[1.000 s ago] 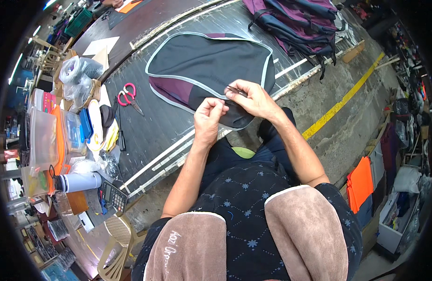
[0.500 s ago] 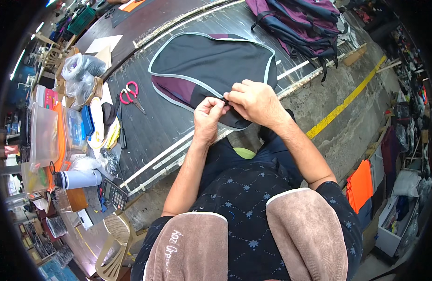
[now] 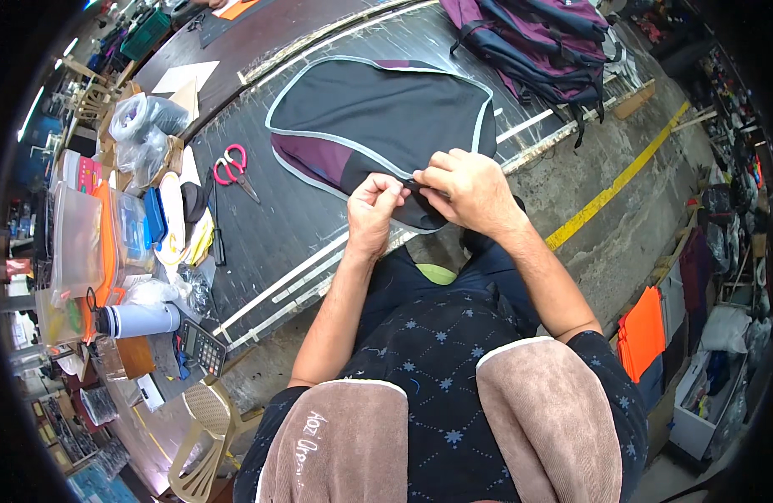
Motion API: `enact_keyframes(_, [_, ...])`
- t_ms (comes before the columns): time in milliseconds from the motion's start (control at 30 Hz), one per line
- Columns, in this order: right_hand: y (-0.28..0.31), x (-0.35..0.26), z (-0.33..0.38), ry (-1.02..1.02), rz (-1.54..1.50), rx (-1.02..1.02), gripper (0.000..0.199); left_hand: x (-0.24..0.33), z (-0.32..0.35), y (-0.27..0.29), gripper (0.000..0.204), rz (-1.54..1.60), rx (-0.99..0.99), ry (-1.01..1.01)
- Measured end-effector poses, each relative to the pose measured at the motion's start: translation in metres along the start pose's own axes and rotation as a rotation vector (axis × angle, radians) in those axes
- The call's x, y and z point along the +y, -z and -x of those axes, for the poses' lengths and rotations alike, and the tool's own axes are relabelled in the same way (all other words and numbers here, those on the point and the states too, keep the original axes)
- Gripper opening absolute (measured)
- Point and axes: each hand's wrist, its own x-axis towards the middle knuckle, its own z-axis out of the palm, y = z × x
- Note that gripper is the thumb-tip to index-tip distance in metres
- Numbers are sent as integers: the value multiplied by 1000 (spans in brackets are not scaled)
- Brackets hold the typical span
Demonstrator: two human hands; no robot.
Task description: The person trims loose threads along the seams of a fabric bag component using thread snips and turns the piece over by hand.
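Your two hands meet at the near edge of the panel (image 3: 378, 117), the black fabric piece piped in grey with a maroon patch at its left. Your left hand (image 3: 374, 214) is curled into a pinch on that near hem, thumb and fingers closed on the cloth. Your right hand (image 3: 466, 189) is just beside it, almost touching, fingers bent down and nipping the same hem where a small dark thing, too small to make out, sits between the fingertips. Both hands grip; neither is open.

The panel lies straight away from you, spreading from your hands toward the far side of the table (image 3: 269, 226). Its long axis runs left to right across your view, tilted a little, with the rounded left end near the scissors and the right end under the backpack. The hem you hold is the closest part of it, hanging slightly over the table's near edge. Both hands are equally near to it; the right covers more of the cloth.

The table is dark and ribbed, with pale strips along its near edge. To your left on it lie red-handled scissors (image 3: 231, 163), well apart from the panel, then clear plastic boxes (image 3: 76, 243), bagged goods (image 3: 143, 126), a white bottle (image 3: 139, 320) on its side and a calculator (image 3: 204, 348). At the far right sits a maroon and navy backpack (image 3: 537, 42).

Beyond the table is a concrete floor with a yellow line (image 3: 613, 184), an orange stack (image 3: 642, 331) at your right, and a plastic chair (image 3: 204, 436) low at your left.
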Motion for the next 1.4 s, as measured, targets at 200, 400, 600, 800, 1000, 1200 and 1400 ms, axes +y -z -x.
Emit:
enact_keyframes(200, [-12, 2, -1, 2, 33, -4, 16, 3, -1, 1, 5, 6, -11, 4])
enact_keyframes(400, [7, 28, 26, -462, -381, 289, 28, 52, 7, 35, 14, 66, 177, -192])
enact_keyframes(600, [7, 70, 84, -677, -569, 337, 27, 90, 15, 70, 6, -1197, 699, -782])
enact_keyframes(800, [-1, 40, 83, -686, -813, 40, 35, 73, 12, -52, 43, -1242, -136, -834])
enact_keyframes(1000, [-13, 43, 78, -651, -672, 1, 20, 49, -10, -68, 23, -1387, -314, -572])
enact_keyframes(1200, [-21, 43, 38, -609, -578, 73, 25, 30, -46, -34, 16, -528, -261, 209])
enact_keyframes(1400, [-36, 47, 9, -640, -620, 209, 23, 48, -71, -20, 15, -165, -181, 429])
